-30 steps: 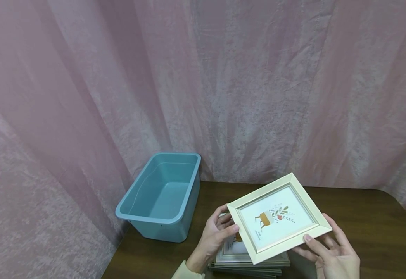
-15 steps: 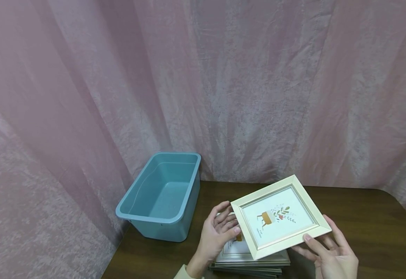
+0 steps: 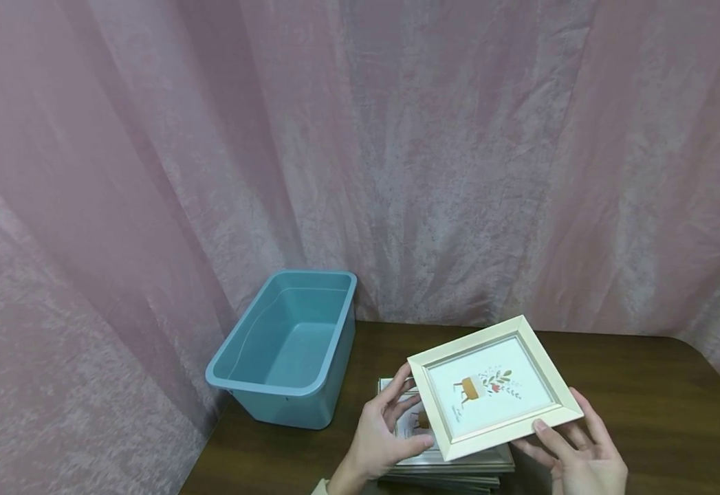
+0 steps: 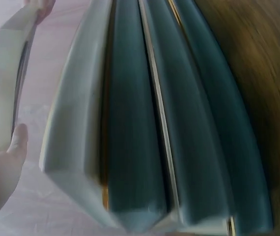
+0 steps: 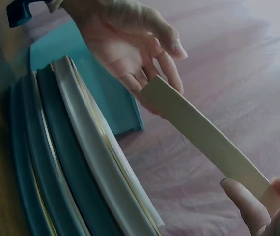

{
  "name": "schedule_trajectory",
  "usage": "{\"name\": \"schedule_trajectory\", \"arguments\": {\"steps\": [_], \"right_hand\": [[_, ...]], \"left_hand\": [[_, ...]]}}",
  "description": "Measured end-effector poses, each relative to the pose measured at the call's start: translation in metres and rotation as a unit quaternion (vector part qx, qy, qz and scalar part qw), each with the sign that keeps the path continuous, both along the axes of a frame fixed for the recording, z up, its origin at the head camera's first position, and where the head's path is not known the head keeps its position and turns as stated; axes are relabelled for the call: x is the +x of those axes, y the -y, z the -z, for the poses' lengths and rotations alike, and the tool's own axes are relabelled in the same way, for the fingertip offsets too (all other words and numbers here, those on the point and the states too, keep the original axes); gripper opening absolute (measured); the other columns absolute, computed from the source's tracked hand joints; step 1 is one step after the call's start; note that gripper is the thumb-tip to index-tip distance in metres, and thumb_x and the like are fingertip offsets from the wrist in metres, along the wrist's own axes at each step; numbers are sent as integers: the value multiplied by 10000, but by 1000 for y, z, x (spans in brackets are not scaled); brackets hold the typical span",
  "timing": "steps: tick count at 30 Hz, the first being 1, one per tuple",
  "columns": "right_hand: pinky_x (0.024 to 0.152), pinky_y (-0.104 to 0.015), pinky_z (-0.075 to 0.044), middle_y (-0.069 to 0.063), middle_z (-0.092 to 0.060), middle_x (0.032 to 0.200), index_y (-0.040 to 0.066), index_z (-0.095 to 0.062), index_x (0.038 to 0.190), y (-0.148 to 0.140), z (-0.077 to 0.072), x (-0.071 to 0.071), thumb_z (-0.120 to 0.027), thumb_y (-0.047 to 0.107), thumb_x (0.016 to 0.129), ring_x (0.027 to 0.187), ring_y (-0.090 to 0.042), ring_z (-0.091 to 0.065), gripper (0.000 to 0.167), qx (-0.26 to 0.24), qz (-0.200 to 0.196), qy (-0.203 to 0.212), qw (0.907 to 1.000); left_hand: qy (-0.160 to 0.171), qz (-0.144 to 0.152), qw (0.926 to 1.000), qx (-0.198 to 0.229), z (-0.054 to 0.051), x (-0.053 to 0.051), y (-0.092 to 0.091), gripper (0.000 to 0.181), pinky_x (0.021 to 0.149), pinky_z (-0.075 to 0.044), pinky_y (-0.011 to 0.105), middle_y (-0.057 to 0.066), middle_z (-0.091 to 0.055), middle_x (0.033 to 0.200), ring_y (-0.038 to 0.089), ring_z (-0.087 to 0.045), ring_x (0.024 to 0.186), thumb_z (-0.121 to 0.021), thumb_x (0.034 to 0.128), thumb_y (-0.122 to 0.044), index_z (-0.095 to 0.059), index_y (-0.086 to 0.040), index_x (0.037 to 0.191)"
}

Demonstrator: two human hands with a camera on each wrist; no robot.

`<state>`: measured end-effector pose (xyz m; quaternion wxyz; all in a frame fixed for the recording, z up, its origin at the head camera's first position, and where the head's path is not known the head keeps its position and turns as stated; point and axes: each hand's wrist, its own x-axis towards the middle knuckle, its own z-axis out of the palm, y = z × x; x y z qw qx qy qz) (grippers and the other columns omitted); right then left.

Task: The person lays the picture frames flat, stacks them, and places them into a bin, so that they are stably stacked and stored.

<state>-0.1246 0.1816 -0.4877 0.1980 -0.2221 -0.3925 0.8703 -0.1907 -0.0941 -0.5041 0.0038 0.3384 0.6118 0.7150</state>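
Observation:
A cream picture frame (image 3: 489,388), printed with a plant design, is held tilted above a stack of picture frames (image 3: 452,469). My right hand (image 3: 585,454) pinches its lower right corner, thumb on the front and fingers behind. My left hand (image 3: 381,436) is at the left corner, its thumb off the frame and its fingers loosely spread. The right wrist view has the left hand's fingertips at the frame's far end; whether they touch cannot be told. In the left wrist view the stacked frames (image 4: 135,108) show edge-on, whitish on top and dark teal below.
A blue plastic tub (image 3: 322,392) stands left of the stack on the dark brown wooden table (image 3: 650,392). Pink curtains (image 3: 446,158) hang behind and to the left of the table.
The left hand has released its pinch on the frame's left corner, its thumb now apart from it. The held frame and the right hand have dropped slightly, the right hand shifting a little left.

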Motion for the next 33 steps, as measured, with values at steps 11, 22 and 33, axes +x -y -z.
{"name": "schedule_trajectory", "arguments": {"steps": [11,22,33], "right_hand": [[696,-435,-683,15,-765,1088,243,-577,1433,11,22,4,-666,-338,835,870,-195,-830,839,321,-522,-714,9956],[788,-270,-674,153,-801,1033,306,-404,1665,10,34,3,-786,-197,827,941,-79,-801,1050,1483,-1786,57,9727],[800,-193,-635,374,-711,1019,28,-337,1700,9,30,3,-934,-5,795,920,10,-768,1085,3030,-2300,1113,9181]], "left_hand": [[-795,-434,9716,-2186,-2,3,15,1488,1220,-502,344,239,-145,1827,262,-609,1432,-1032,686,-114,8,-4,1744],[-847,-784,9459,-3033,-8,2,30,1490,1292,-420,367,240,-107,1832,256,-550,1491,-1042,702,-251,-5,43,1731],[-238,-843,9266,-3656,-4,-7,43,1474,1350,-325,495,209,-116,1837,434,-239,1674,-1029,700,-332,-43,43,1731]]}}
